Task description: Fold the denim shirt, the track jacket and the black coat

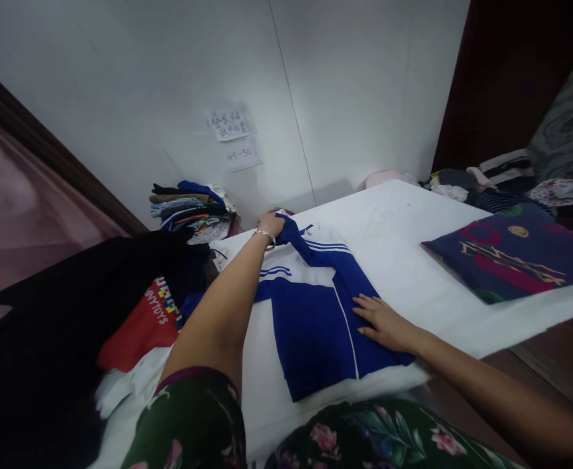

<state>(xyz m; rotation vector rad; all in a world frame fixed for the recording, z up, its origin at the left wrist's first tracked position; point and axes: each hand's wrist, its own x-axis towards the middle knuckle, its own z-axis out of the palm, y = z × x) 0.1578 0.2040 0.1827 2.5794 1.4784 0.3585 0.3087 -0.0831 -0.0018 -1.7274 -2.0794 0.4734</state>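
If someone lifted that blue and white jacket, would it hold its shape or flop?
Probably flop: the blue and white jacket lies mostly flat on the white tabletop but bunches where the left hand grasps it. Pushed, it would likely wrinkle, since it looks thin and unpadded beneath the spread right hand.

Illumination is dim and diffuse; I cannot determine the source's direction. The wall (359, 85) is brightest near its middle and falls off to grey toward the upper left. A soft shadow lies where it meets the white tabletop (398, 254). The black cloth (42, 339) and dark doorway (501, 85) lose nearly all detail. Wide-angle distortion is evident—my right forearm (491, 384) stretches toward the edge. My right fingers (367, 315) appear slightly soft—outlines remain readable.
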